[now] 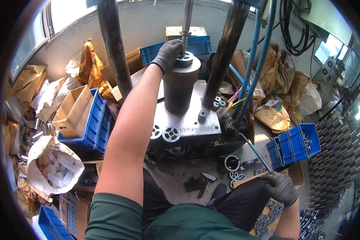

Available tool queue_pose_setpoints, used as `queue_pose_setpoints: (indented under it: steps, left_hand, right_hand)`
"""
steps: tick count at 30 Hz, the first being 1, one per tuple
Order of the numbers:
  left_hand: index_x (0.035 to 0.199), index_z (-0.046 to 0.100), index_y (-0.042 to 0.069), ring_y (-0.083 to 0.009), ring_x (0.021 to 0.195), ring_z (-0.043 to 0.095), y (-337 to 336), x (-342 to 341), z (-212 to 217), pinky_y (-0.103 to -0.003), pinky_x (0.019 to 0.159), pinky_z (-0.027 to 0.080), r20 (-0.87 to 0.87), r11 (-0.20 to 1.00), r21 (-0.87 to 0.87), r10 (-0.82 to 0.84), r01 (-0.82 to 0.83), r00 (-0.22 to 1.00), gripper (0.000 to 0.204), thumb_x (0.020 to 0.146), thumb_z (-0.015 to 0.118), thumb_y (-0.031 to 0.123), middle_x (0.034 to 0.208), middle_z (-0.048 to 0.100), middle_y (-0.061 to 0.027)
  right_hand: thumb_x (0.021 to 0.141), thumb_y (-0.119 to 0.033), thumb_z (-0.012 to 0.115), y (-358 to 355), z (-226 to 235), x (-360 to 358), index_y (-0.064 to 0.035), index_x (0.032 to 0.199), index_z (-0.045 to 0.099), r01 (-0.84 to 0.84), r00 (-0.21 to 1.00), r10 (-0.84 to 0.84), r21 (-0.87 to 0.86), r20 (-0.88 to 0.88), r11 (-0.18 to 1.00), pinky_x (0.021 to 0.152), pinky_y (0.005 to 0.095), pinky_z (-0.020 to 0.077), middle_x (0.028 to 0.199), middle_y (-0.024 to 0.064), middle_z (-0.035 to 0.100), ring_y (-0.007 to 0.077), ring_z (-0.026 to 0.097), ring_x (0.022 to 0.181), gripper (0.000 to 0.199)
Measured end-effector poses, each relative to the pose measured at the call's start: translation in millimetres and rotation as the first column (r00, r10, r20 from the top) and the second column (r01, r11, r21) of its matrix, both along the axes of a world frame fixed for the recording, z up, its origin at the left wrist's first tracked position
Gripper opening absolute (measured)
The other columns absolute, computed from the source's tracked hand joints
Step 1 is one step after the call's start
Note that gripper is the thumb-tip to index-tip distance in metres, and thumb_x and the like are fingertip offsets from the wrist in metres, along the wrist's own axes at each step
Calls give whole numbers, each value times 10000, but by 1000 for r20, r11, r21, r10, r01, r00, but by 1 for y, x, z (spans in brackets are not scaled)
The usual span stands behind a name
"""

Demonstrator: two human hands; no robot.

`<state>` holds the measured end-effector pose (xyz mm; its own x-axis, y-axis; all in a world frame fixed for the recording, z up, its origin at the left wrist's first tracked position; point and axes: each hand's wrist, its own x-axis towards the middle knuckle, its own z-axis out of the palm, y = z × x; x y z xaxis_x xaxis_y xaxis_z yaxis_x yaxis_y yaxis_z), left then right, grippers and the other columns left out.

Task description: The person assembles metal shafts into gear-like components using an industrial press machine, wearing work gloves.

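My left hand (169,55), in a dark grey glove, reaches to the top of a thick metal cylinder (177,94). Its fingers are curled round the lower end of an upright metal rod (186,18), with the fingertips partly hidden. Under the rod, a spoked metal wheel (184,61) lies flat on the cylinder. The cylinder stands on a steel press table (192,124). Down at the right, my gloved right hand (282,188) is closed on the end of a long thin lever (255,151) slanting up to the press.
Two spoked wheels, one a grey wheel (171,134), lie at the table's front edge; a small bushing (202,116) stands farther right. Dark columns (115,44) flank the cylinder. A hammer (205,184) lies on the floor. Blue crates (294,145) and a white sack (54,170) stand aside.
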<state>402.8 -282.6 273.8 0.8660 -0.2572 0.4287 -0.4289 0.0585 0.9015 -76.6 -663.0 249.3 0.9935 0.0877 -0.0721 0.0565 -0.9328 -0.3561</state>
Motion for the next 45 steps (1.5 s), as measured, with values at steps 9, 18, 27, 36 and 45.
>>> queue_pose_setpoints:
  steps: [9, 18, 27, 36, 45]
  left_hand:
    - [1021, 727, 27, -138, 792, 592, -3, -3, 4, -266, 810, 494, 62, 988, 134, 73, -81, 995, 263, 960, 527, 187, 861, 657, -34]
    - [1033, 730, 12, -147, 823, 623, -1, 8, 1, -272, 836, 513, 34, 982, 153, 104, -108, 994, 285, 947, 549, 214, 883, 686, -59]
    - [1054, 745, 5, -158, 834, 644, -1, 7, -1, -272, 847, 524, -9, 987, 128, 96, -94, 995, 307, 958, 559, 231, 898, 705, -72]
    - [825, 728, 44, -152, 739, 624, -7, 6, -3, -305, 749, 498, -12, 991, 53, 121, -120, 993, 251, 898, 580, 233, 788, 705, -55]
    - [994, 736, 27, -145, 768, 612, -12, -4, -1, -299, 771, 513, 4, 999, -37, 24, -24, 1000, 264, 915, 573, 219, 839, 668, -46]
  right_hand:
    - [915, -245, 657, -9, 2, 2, -63, 1189, 740, -6, 999, 8, 41, -33, 999, 879, 478, 567, 1060, 210, 744, 411, 709, 991, 340]
    - [927, -243, 656, -18, -8, 1, -45, 1187, 735, -105, 989, 102, -21, -111, 994, 868, 482, 567, 1056, 216, 743, 417, 711, 976, 336]
    - [929, -238, 655, -21, -8, -1, -52, 1182, 748, -133, 983, 124, -58, -133, 990, 850, 480, 569, 1005, 225, 744, 414, 715, 942, 328]
    - [924, -168, 678, -20, -2, 5, -38, 1188, 741, -228, 962, 203, -134, -181, 964, 870, 462, 573, 1035, 220, 743, 406, 716, 974, 300]
    - [987, -144, 658, -22, 48, 99, 13, 1101, 702, 141, 776, -114, 6, 621, 990, 805, 431, 566, 1042, 206, 723, 387, 723, 904, 199]
